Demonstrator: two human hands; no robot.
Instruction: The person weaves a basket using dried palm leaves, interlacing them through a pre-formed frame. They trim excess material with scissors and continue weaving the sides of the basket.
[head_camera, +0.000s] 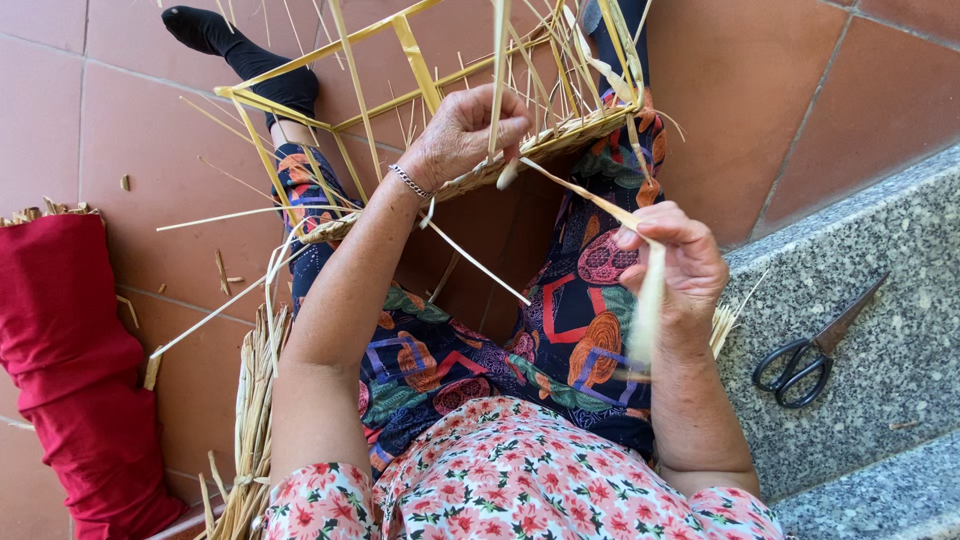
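Overhead, left hand (462, 132) pinching upright straw stalks against the woven basket rim (560, 140), grip clamped there, basket propped on the knees. Right hand (672, 262) closed around a pale straw strand (590, 200) running to the rim. Black scissors (815, 350) well apart on the stone step (880, 300); straw bundle (250, 420) on the floor beside a red cloth (70, 370).
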